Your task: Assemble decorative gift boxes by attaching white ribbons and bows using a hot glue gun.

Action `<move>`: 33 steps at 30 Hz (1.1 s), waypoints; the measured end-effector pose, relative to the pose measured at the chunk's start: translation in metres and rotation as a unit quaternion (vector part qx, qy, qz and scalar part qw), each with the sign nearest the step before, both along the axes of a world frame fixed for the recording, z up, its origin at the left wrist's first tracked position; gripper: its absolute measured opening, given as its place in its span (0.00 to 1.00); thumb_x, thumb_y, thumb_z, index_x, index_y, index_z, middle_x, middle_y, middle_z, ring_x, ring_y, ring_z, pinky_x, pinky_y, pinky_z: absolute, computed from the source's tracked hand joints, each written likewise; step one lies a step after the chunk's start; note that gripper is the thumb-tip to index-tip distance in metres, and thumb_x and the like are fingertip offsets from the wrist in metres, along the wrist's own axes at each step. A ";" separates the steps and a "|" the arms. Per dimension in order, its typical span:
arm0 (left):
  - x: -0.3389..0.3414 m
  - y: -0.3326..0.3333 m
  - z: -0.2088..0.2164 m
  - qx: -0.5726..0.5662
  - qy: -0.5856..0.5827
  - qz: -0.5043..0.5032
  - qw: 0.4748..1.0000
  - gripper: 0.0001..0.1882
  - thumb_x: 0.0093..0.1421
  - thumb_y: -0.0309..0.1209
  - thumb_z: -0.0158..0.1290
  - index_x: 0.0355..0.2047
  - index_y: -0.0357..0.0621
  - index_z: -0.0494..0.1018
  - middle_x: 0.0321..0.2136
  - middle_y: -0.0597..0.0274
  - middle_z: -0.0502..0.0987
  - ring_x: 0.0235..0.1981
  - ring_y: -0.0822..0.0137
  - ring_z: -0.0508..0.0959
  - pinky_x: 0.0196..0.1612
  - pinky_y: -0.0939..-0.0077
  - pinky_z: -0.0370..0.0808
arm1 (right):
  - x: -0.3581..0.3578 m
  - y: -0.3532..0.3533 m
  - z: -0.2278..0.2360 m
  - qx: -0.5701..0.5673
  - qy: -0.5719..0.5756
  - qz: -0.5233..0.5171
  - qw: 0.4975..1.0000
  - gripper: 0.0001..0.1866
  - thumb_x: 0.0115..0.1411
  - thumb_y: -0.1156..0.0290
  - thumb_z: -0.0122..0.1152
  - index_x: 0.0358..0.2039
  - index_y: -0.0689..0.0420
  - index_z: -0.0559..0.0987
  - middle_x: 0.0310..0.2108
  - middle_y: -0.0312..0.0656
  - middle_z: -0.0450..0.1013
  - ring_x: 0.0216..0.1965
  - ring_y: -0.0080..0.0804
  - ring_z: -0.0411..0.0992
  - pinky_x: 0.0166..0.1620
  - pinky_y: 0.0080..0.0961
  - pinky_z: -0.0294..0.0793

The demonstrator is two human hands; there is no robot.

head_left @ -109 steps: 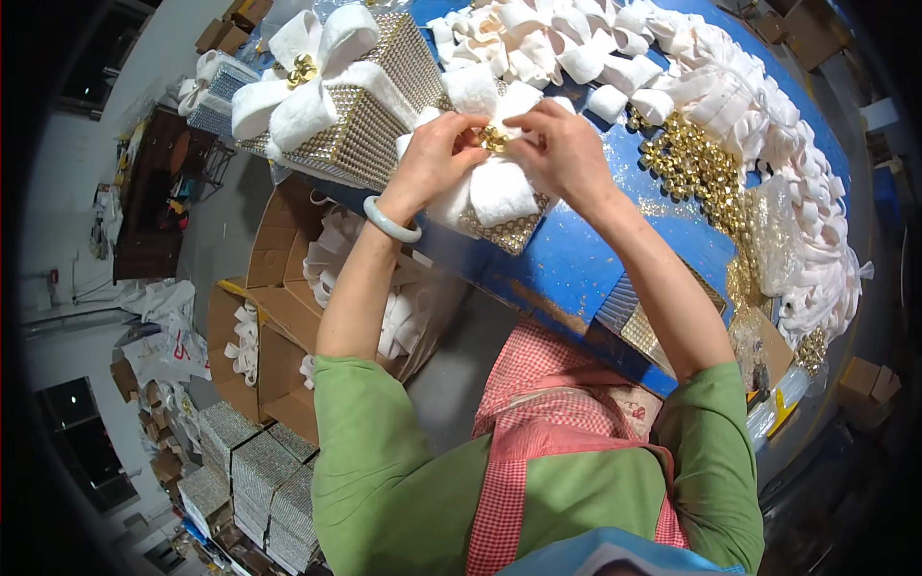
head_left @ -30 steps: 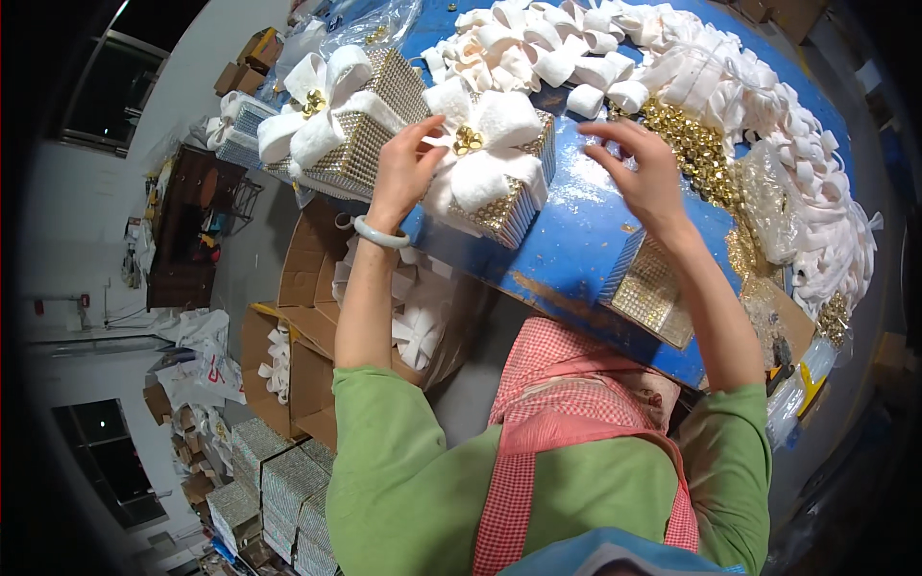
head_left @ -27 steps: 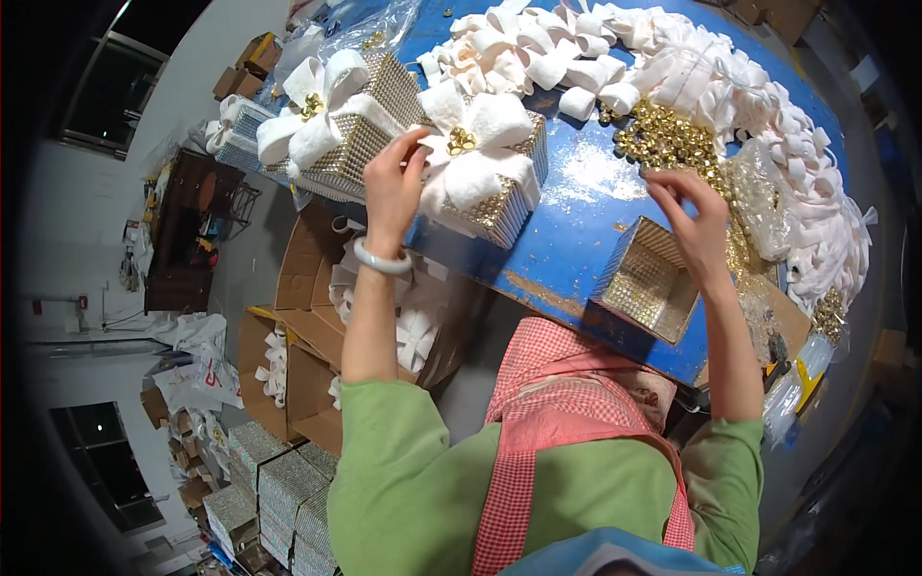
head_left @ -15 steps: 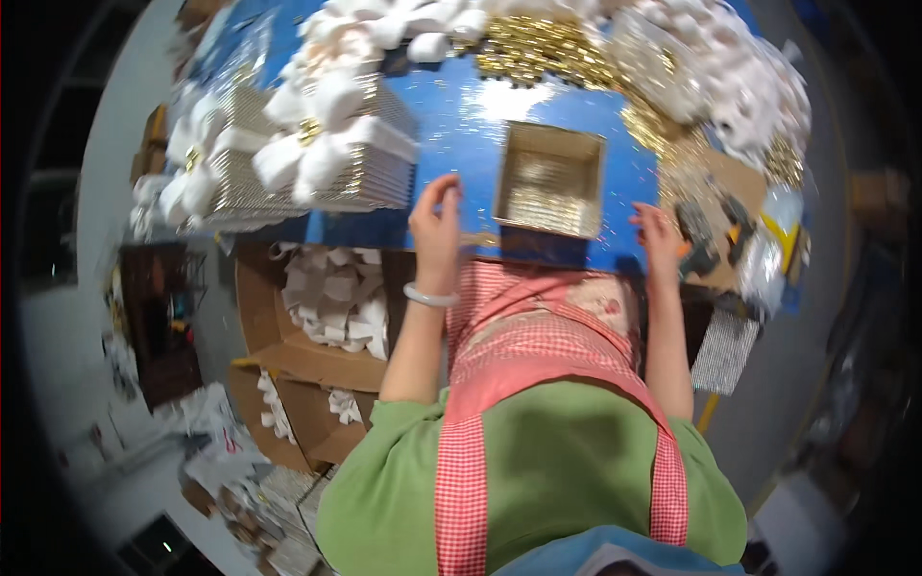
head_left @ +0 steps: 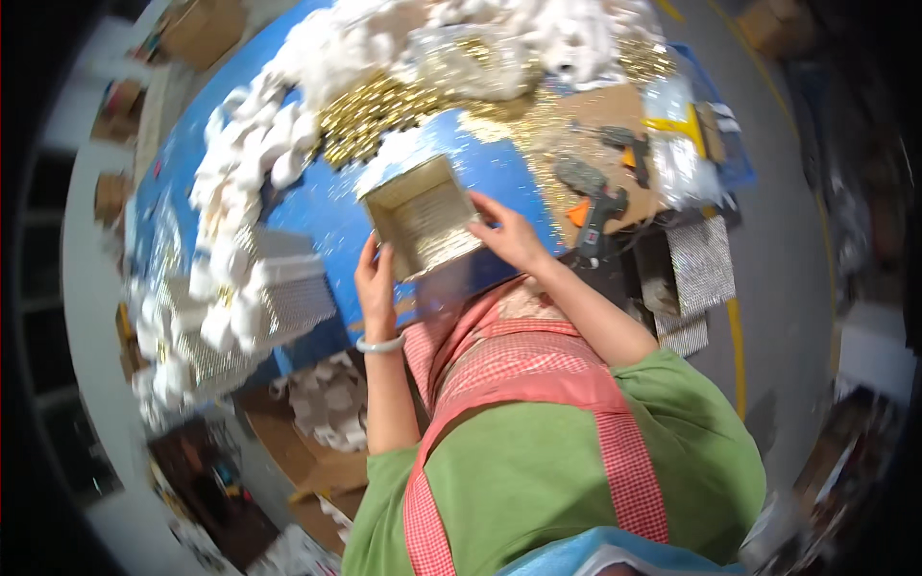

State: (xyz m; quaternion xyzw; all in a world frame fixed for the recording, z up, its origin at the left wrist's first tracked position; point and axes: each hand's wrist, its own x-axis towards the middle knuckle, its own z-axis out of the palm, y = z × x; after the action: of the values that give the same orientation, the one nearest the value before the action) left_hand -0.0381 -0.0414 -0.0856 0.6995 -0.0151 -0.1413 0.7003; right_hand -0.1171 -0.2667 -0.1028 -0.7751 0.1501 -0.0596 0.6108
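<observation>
An open gold-and-silver square box (head_left: 413,192) sits tilted at the blue table's near edge, its hollow side facing me. My left hand (head_left: 376,278), with a white bangle on the wrist, grips its lower left side. On its right edge are the fingers of my right hand (head_left: 507,235), thumb inside the rim or near it. To the left stand glittery boxes (head_left: 293,288) topped with white ribbon bows (head_left: 230,298) that have gold centres.
Gold pieces (head_left: 370,120) and white bows (head_left: 567,43) heap along the far side of the table (head_left: 336,211). Glue guns (head_left: 600,216) lie on cardboard at the right. Below left stands a carton (head_left: 279,437) of white ribbon pieces. Glittery sheets (head_left: 701,264) hang off the right end.
Both hands have come in from beside the box and taken hold of it; it has turned and tilted. My view has swung to the right, so the table appears rotated.
</observation>
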 end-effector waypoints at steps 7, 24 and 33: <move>-0.006 -0.007 0.006 0.017 0.001 0.055 0.998 0.19 0.64 0.32 0.50 0.54 0.38 0.67 0.46 0.61 0.74 0.43 0.73 0.74 0.42 0.80 0.70 | -0.070 -0.075 -0.024 0.105 -0.055 -0.206 0.971 0.16 0.61 0.68 0.57 0.48 0.59 0.74 0.42 0.38 0.75 0.38 0.26 0.74 0.44 0.21 0.73; -0.014 0.005 0.017 0.025 -0.026 0.088 0.995 0.06 0.65 0.30 0.49 0.31 0.42 0.69 0.27 0.67 0.72 0.24 0.78 0.69 0.28 0.85 0.68 | -0.078 -0.251 -0.038 -0.351 0.200 -0.326 0.855 0.22 0.53 0.50 0.60 0.41 0.54 0.79 0.37 0.46 0.77 0.39 0.44 0.75 0.40 0.38 0.73; 0.036 0.001 0.030 0.035 -0.072 0.066 0.995 0.06 0.64 0.30 0.49 0.35 0.39 0.71 0.27 0.64 0.74 0.25 0.78 0.72 0.28 0.83 0.71 | -0.063 -0.239 -0.039 -0.305 0.230 -0.325 0.865 0.32 0.44 0.49 0.67 0.45 0.57 0.74 0.38 0.57 0.75 0.42 0.56 0.72 0.44 0.44 0.71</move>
State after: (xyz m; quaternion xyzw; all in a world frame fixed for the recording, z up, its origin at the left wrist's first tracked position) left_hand -0.0019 -0.0408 -0.0556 0.7313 -0.0144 -0.0449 0.6804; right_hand -0.1801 -0.5061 -0.1415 -0.8218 0.5040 -0.1179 0.2383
